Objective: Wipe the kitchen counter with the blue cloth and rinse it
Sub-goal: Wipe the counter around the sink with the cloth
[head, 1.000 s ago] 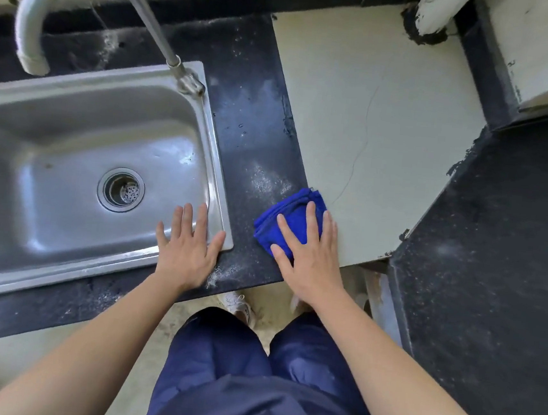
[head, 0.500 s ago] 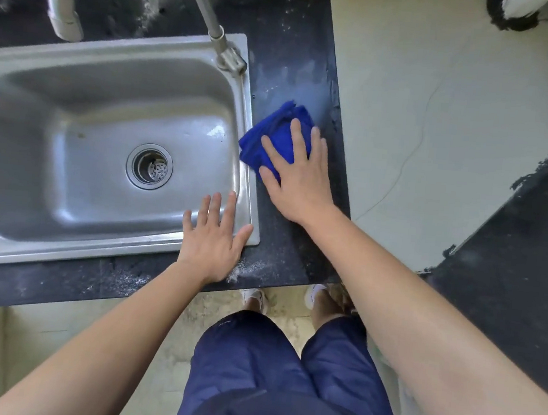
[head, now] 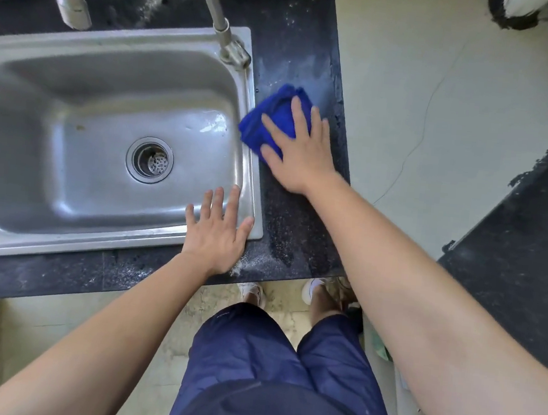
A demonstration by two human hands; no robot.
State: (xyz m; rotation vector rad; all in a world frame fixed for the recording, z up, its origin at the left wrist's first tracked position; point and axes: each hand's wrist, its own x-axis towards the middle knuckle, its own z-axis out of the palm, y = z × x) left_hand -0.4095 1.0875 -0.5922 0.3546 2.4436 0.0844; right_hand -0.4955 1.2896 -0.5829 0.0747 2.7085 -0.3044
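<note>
- The right hand (head: 299, 156) lies flat on the cloth (head: 267, 123), which lies on the counter (head: 302, 42).
- Left of this hand, the cloth's edge touches the right rim of the sink (head: 95, 237).
- The left hand (head: 216, 232) rests on the near right corner of the sink rim, to the left of the right hand and closer to the person.
- The drain (head: 150, 160) sits in the sink bottom, left of both hands.
- The faucet (head: 218, 11) stands behind the right hand, at the far right corner of the sink.
- Right of the right hand the counter ends; a flat panel (head: 426, 105) lies there, and a second counter (head: 529, 248) farther right.
</note>
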